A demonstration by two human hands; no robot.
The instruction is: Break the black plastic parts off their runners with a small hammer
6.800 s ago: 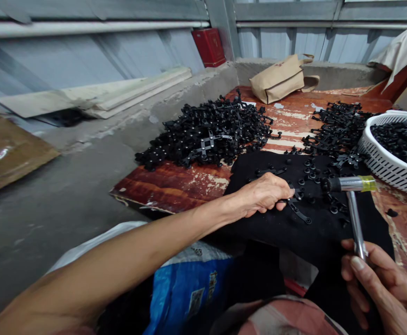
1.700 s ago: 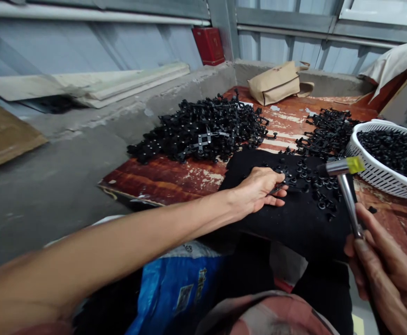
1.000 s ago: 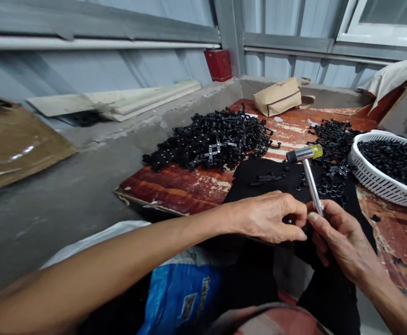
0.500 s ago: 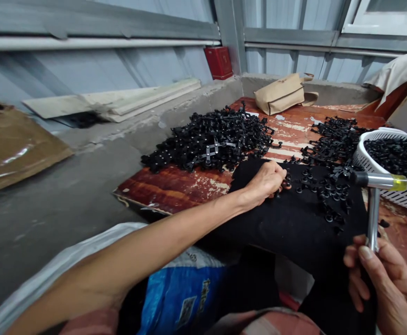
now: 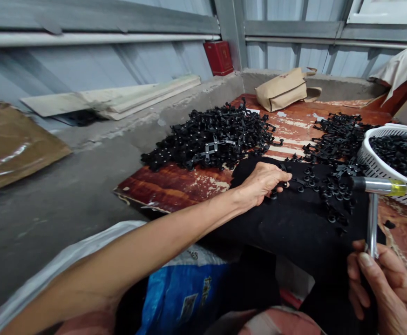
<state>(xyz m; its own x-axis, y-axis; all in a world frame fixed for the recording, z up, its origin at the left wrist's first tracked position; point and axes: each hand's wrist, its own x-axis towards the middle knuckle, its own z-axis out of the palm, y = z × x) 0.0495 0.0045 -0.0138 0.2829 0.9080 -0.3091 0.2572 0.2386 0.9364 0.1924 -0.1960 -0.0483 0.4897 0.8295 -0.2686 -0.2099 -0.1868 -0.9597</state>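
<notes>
Gripping hammer (image 5: 374,204) upright in right hand (image 5: 378,284); left hand (image 5: 263,182) pinching small black parts (image 5: 324,188) on black cloth (image 5: 294,223). Best steadied flat, fingers clear, struck square.

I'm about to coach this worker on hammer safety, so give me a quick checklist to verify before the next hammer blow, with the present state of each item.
1. Small metal hammer with black and yellow faces gripped: ok, right hand closed around its handle.
2. Hammer head raised above the work: ok, it stands above the black cloth pad.
3. Left hand away from the strike zone: not ok, its fingers rest among the small black plastic parts on the pad.
4. Part seated for striking: cannot tell, fingers cover it.
5. White slotted plastic basket beside the hammer's path: not ok, close to the head.
</notes>
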